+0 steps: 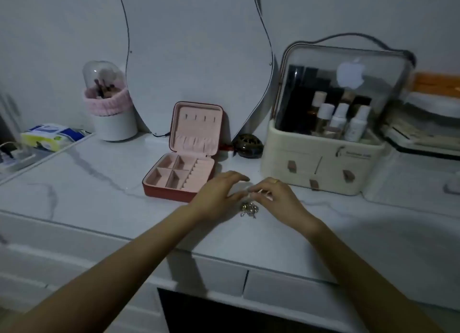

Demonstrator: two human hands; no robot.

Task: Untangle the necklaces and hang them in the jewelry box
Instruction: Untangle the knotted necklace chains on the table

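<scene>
On the marble top (87, 183), near its front edge, the necklaces (248, 209) lie in a small silvery tangle just under and between the two hands, right of the open box (184, 166). Part of the tangle seems lifted into the fingers; the rest rests on the top. The left hand (219, 196) comes in from the left with its fingers loosely curved, the thumb and forefinger meeting at the chain. The right hand (276, 196) faces it, fingertips drawn together in a pinch on the same bit of chain, a ring on one finger. How tight either pinch is, I cannot tell; the light is dim. The box stands with its lid up against the mirror (196, 54), pink inside, its compartments bare. Farther right is a cosmetics case (323, 168); far left, a brush holder (109, 108).
</scene>
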